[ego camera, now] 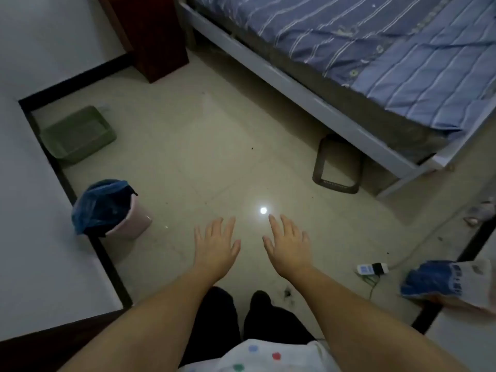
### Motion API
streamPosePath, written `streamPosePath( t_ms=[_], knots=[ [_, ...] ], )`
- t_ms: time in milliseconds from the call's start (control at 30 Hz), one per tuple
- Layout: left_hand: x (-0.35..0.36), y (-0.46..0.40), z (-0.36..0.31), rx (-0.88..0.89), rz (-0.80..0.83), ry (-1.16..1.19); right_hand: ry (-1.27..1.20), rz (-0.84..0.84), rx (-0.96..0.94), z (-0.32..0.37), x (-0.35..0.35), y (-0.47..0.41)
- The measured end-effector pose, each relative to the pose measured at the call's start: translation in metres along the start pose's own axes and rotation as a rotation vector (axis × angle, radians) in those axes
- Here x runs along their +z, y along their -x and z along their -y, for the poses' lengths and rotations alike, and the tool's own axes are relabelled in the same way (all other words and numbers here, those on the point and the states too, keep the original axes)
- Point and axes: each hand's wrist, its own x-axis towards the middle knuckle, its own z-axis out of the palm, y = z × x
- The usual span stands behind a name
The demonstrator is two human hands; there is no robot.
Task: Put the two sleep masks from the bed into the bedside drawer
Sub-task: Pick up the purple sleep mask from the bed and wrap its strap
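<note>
Both my hands are stretched out over the pale tiled floor, palms down, fingers apart and holding nothing: my left hand (216,244) and my right hand (288,244). The bed (308,88) with a blue striped cover (418,63) fills the upper right. A dark red-brown bedside cabinet (154,33) stands at the top, left of the bed's corner; only its side shows and no drawer front is visible. No sleep mask shows on the visible part of the bed.
A green tray (77,135) and a pink bin with a blue bag (110,209) stand by the left wall. A dark basket (338,167) pokes out from under the bed. A power strip (373,268) and a blue-white bag (451,284) lie at right.
</note>
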Motion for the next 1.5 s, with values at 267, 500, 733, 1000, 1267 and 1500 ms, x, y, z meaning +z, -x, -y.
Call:
streamPosePath(
  t_ms=[267, 500, 733, 1000, 1267, 1500],
  knots=[
    [-0.026, -0.076, -0.002, -0.050, 0.015, 0.016, 0.046, 0.039, 0.031, -0.009, -0.033, -0.076],
    [-0.087, -0.233, 0.022, 0.000, -0.061, -0.018, 0.047, -0.004, 0.028, 0.019, -0.098, -0.223],
    [-0.167, -0.393, 0.050, 0.027, -0.073, -0.035, -0.006, -0.045, 0.104, 0.056, -0.178, -0.367],
    [-0.229, -0.568, 0.042, 0.034, -0.081, -0.013, 0.012, -0.085, 0.086, 0.062, -0.249, -0.536],
    [-0.304, -0.773, 0.021, -0.065, -0.130, 0.049, 0.059, -0.117, 0.036, 0.045, -0.346, -0.757],
    [-0.353, -0.914, 0.046, -0.176, -0.128, 0.134, 0.085, -0.070, -0.056, 0.080, -0.414, -0.922]
  ],
)
